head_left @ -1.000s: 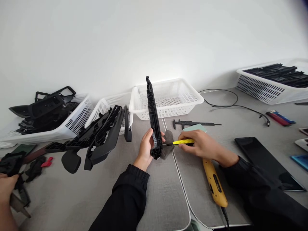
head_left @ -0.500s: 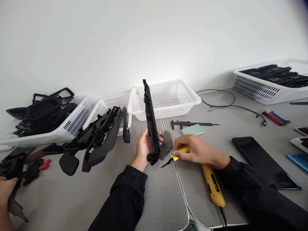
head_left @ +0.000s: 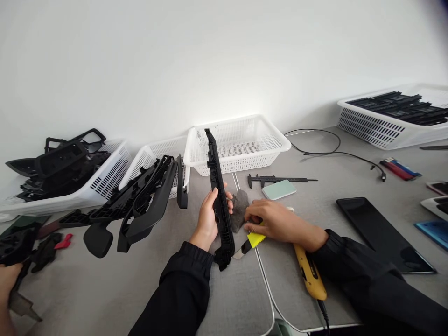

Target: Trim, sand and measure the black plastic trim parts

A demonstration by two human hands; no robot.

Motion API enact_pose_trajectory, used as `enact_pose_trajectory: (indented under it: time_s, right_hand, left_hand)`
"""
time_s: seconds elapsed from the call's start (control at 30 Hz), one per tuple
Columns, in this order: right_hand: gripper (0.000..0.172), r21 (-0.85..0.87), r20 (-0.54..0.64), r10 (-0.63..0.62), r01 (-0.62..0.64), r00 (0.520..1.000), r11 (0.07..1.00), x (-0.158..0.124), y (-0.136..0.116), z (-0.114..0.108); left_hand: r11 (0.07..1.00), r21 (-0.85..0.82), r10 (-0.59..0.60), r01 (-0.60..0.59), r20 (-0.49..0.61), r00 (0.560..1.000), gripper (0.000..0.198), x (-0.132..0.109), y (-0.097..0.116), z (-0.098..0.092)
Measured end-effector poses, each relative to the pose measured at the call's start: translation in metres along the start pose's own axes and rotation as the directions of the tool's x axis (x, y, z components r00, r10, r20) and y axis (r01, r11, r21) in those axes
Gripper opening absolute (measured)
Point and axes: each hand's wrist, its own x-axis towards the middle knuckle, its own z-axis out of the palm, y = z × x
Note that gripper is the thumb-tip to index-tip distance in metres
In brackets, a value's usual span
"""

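Observation:
My left hand [head_left: 209, 215] is closed around a long black plastic part [head_left: 220, 200], which it holds nearly upright with the far end tilted slightly left. In my right hand [head_left: 276, 219] is a yellow utility knife [head_left: 256, 239], its blade out and pointing left toward the near end of the part. The blade tip lies close to the part's edge; whether it touches I cannot tell. Beneath and between the hands, a dark grey piece of cloth or abrasive pad [head_left: 239, 210] lies on the table.
A white basket [head_left: 238, 164] stands behind my hands. Black parts fill baskets at left [head_left: 115, 170] and right [head_left: 371, 130]. Calipers [head_left: 283, 179], a pale green block [head_left: 279, 190], a yellow corded tool [head_left: 310, 275] and a black phone [head_left: 381, 233] lie rightward. Another person's hand [head_left: 7, 280] works at far left.
The black part has come down toward me in my left hand. My right hand has shifted slightly left and turned the knife, so the blade sits nearer the part's lower end.

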Motion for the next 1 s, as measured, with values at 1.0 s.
enact_pose_trajectory:
  time_s: [1.0]
  right_hand:
    - [0.032, 0.165, -0.296, 0.175, -0.130, 0.939, 0.978, -0.011, 0.033, -0.032]
  left_hand:
    - [0.994, 0.081, 0.071, -0.075, 0.044, 0.996, 0.062, 0.000, -0.014, -0.001]
